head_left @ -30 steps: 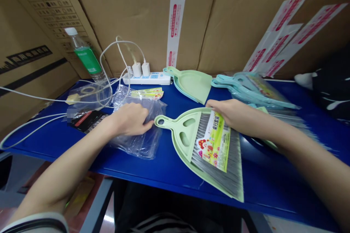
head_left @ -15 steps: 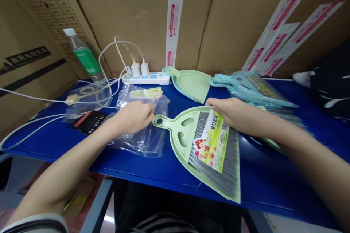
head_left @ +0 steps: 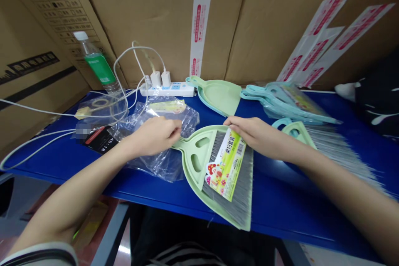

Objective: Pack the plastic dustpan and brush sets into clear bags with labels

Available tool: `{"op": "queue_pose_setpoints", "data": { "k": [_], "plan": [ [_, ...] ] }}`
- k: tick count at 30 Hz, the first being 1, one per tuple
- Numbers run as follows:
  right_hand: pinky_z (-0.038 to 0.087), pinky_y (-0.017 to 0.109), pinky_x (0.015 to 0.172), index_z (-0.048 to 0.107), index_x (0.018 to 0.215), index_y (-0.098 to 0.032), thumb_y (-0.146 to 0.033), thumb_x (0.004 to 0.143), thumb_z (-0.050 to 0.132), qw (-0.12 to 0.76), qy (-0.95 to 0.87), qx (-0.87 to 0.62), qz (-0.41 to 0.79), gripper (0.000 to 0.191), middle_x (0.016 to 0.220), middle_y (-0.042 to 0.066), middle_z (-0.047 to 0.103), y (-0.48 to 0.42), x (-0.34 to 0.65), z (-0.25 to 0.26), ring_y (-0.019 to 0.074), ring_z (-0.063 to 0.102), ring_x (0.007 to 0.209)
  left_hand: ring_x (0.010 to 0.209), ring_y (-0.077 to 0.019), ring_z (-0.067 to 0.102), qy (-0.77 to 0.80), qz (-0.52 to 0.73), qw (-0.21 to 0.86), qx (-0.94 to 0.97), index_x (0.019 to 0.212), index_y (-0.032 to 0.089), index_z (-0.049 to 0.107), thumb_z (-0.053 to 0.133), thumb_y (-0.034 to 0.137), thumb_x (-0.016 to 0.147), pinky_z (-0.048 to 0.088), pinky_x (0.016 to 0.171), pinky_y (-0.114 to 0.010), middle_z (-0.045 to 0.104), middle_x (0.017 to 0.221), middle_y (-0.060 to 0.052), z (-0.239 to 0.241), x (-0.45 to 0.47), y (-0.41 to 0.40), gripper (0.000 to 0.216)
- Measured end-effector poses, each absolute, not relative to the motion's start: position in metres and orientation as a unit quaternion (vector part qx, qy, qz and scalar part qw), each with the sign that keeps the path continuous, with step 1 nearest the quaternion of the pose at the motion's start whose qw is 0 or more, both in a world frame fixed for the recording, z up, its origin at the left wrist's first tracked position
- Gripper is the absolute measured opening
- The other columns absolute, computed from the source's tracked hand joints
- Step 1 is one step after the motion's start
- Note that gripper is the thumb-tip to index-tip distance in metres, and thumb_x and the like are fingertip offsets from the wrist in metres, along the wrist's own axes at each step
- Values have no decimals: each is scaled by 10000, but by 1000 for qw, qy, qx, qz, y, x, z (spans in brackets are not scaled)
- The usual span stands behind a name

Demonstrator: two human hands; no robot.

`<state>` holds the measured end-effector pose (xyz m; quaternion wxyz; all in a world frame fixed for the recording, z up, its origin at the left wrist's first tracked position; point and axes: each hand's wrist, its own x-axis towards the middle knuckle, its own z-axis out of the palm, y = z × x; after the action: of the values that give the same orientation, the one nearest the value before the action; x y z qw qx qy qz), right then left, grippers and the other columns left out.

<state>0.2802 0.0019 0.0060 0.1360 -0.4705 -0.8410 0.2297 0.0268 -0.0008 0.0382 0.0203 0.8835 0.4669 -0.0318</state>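
A pale green dustpan (head_left: 183, 172) lies tilted in front of me, with a matching hand brush (head_left: 210, 147) nested in it. A printed label card (head_left: 229, 162) lies across the brush's grey bristles. My right hand (head_left: 254, 133) is closed on the upper edge of this set, beside the card. Below and around my left hand (head_left: 158, 135) spreads a clear plastic bag (head_left: 166, 166). The left fingers are curled in a pinch at the bag's mouth, apparently on its film. The dustpan's handle end disappears beneath that hand.
Stacked dustpans (head_left: 221, 93) stand by the cardboard. Bagged blue sets (head_left: 289, 99) lie at the right, near loose brushes (head_left: 346, 153). A power strip (head_left: 183, 90), white cables, a phone (head_left: 102, 139) and a bottle (head_left: 99, 66) occupy the left side of the blue table (head_left: 268, 216).
My right hand has moved left with the dustpan and brush. The handle end, visible before beside my left hand, is now hidden under it. The bag's film has shifted slightly.
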Motion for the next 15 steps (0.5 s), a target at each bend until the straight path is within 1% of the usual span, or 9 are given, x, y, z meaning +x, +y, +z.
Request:
{"op": "queue_pose_setpoints", "data": {
  "k": [4, 9, 12, 15],
  "plan": [
    [430, 281, 613, 512, 850, -225, -348, 945, 278, 135, -848, -447, 249, 281, 758, 19, 627, 4, 282, 7, 157, 587, 673, 443, -120, 351, 479, -34, 7, 877, 683, 196, 536, 374, 175, 859, 231, 499, -283, 432, 470, 30, 37, 27, 0, 240],
    [436, 302, 655, 533, 892, -209, -371, 910, 348, 128, -848, -454, 242, 247, 846, 56, 673, 2, 280, 6, 183, 615, 745, 446, -124, 353, 483, -48, 2, 874, 711, 191, 561, 371, 175, 861, 223, 502, -284, 439, 483, 25, 38, 27, 0, 243],
    [440, 302, 659, 537, 891, -213, -406, 907, 374, 136, -843, -459, 246, 253, 856, 54, 684, 1, 278, 6, 188, 623, 753, 438, -124, 349, 483, -47, -2, 874, 714, 191, 568, 378, 178, 858, 222, 499, -283, 439, 478, 27, 38, 26, -1, 239],
    [439, 298, 651, 540, 869, -217, -408, 926, 343, 146, -842, -456, 249, 280, 828, 45, 679, 0, 277, 7, 179, 618, 728, 428, -121, 341, 479, -40, -7, 877, 698, 192, 568, 382, 172, 852, 225, 492, -283, 440, 467, 27, 38, 26, 0, 242]
  ]
}}
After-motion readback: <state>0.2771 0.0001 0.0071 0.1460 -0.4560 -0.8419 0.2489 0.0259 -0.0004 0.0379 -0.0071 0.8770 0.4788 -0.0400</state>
